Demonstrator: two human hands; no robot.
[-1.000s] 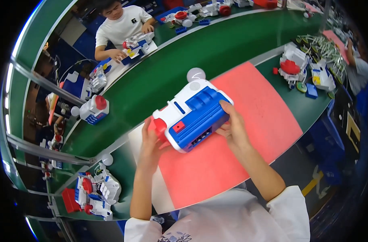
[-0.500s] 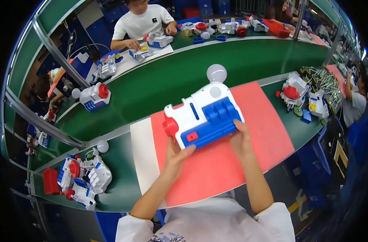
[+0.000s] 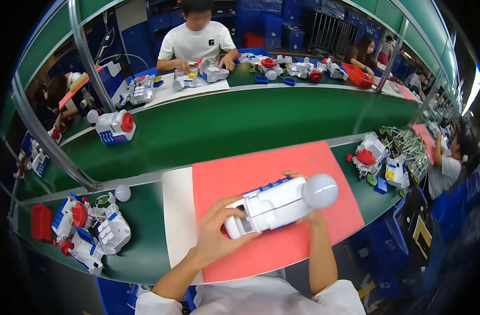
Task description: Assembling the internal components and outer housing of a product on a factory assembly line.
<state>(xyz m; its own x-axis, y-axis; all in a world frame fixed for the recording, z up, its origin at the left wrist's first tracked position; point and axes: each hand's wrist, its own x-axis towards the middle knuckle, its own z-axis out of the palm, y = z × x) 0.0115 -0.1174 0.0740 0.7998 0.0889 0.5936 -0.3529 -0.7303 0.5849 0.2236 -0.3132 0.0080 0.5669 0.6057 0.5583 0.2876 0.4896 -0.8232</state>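
Note:
A white plastic toy housing point(image 3: 274, 206) with blue strips along its sides lies level over the pink mat point(image 3: 213, 184), its narrow face up. A pale round ball point(image 3: 320, 191) caps its right end. My left hand point(image 3: 214, 231) is closed round the left end, fingers beside a dark rectangular opening point(image 3: 245, 218). Around the right end, partly hidden under the ball, my right hand point(image 3: 315, 217) grips the housing, with fingertips showing at the far side. I cannot tell whether the housing rests on the mat.
Opened toy housings point(image 3: 111, 228) and a red bin point(image 3: 41, 221) sit at the left. To the right lie more parts point(image 3: 368, 157) and bundled wires point(image 3: 408, 147). Beyond the green belt point(image 3: 240, 115), which carries a finished-looking toy point(image 3: 115, 127), a co-worker point(image 3: 198, 44) handles similar pieces.
Both hands have turned the toy housing from its blue broad side to its narrow white face and brought it lower and nearer. The ball has swung to the right. The head view has shifted.

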